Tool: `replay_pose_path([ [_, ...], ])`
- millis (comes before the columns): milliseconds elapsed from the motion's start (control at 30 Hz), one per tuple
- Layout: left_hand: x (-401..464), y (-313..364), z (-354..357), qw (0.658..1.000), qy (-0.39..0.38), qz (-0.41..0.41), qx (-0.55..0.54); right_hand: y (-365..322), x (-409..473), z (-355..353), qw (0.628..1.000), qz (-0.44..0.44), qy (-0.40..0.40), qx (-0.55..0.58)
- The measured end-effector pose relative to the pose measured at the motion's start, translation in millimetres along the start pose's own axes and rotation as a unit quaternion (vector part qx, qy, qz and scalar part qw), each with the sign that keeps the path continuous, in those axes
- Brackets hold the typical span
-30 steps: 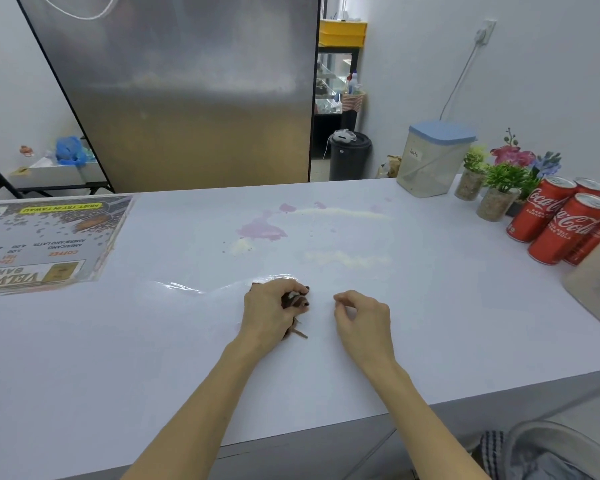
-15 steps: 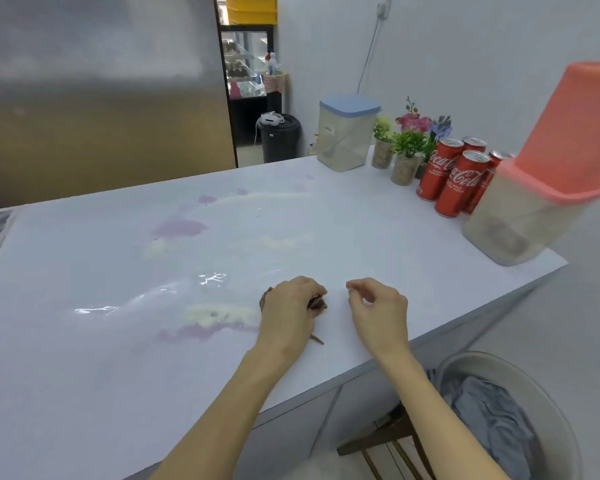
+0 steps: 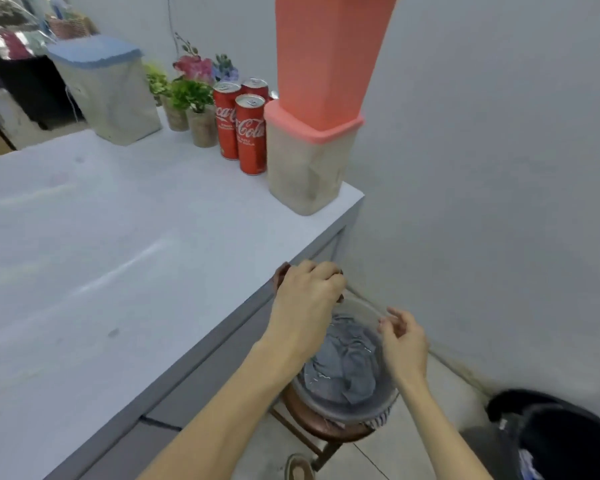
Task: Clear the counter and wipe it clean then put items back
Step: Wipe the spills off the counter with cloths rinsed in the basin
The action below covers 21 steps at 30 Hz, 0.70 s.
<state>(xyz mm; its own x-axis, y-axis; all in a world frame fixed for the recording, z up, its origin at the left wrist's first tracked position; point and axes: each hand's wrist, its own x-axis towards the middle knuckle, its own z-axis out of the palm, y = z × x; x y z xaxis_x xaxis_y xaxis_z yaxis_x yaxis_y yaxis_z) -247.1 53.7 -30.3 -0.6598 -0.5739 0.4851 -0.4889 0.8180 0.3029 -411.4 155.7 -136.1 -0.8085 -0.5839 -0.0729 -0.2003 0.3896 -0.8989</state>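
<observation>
My left hand [image 3: 303, 299] grips small brown scraps [image 3: 280, 274], held just past the front edge of the white counter [image 3: 118, 271]. Most of the scraps are hidden inside the fist. Below it a clear plastic basin [image 3: 383, 398] holding a grey cloth [image 3: 347, 362] sits on a round wooden stool [image 3: 319, 427]. My right hand [image 3: 400, 336] hovers over the basin's right side with its fingers loosely curled and nothing visible in them.
Along the wall stand a clear tub with a pink lid [image 3: 309, 161], a pink container [image 3: 329, 53] stacked on it, three red cola cans [image 3: 250, 133], small potted plants [image 3: 194, 105] and a blue-lidded tub [image 3: 108, 88]. A black bin [image 3: 561, 434] stands on the floor, right.
Both hands have moved right, off the counter's front edge to above the basin; the left still grips the brown scraps. The view has swung right and down.
</observation>
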Motion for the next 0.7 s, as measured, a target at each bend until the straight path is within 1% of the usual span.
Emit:
replay_pose_path([
  [67, 2, 11, 36, 0.999, -0.040, 0.006, -0.019, 30, 14, -5, 0.996, 0.029, -0.037, -0.077],
  [133, -2, 15, 81, 0.996, -0.089, -0.003, -0.030, 58, 24, -1, 0.982, 0.056, -0.088, -0.156],
  [233, -17, 6, 142, 0.982, -0.179, -0.053, -0.023, 88, 29, 20, 0.952, 0.073, -0.167, -0.244],
  [333, -33, -8, 179, 0.962, -0.249, -0.115, -0.013, 101, 25, 50, 0.906, 0.102, -0.257, -0.320],
  [400, -39, -19, 196, 0.954, -0.258, -0.152, -0.015, 108, 26, 70, 0.866, 0.079, -0.304, -0.390],
  [467, -39, -27, 207, 0.951, -0.260, -0.167, 0.003, 113, 24, 82, 0.834, 0.041, -0.321, -0.448],
  [533, -40, -35, 215, 0.949, -0.273, -0.159, 0.014, 114, 19, 87, 0.813, 0.027, -0.317, -0.487],
  [600, -42, -41, 222, 0.945, -0.292, -0.143, 0.025, 113, 17, 85, 0.808, 0.053, -0.315, -0.495],
  [700, -46, -49, 237, 0.944, -0.306, -0.121, 0.023, 101, 17, 78, 0.788, 0.122, -0.311, -0.517],
])
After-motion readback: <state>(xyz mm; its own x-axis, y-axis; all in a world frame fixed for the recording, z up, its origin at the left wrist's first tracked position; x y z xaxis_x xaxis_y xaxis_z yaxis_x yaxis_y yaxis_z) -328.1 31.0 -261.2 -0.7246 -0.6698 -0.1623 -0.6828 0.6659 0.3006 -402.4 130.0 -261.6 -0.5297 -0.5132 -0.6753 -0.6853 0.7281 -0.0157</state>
